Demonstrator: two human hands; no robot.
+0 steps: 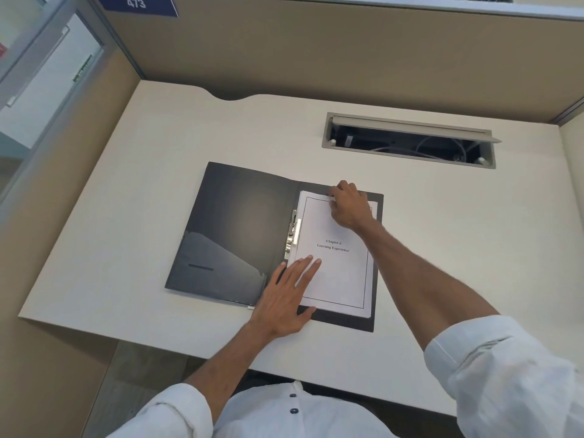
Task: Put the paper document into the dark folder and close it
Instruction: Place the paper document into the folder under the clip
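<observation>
The dark folder (pixel 235 229) lies open flat on the white desk (pixel 132 216), its cover spread to the left with an inner pocket at the bottom. The paper document (pixel 338 270), a white stack with a title page, rests on the folder's right half beside the metal clip (pixel 293 236) at the spine. My left hand (pixel 286 297) lies flat, fingers spread, on the document's lower left corner. My right hand (pixel 349 203) curls over the document's top edge, fingers pinching the sheets there.
An open cable hatch (pixel 409 140) with wires inside is set into the desk at the back right. Beige partition walls (pixel 316 49) enclose the desk on the back and sides. The desk's front edge runs just below the folder.
</observation>
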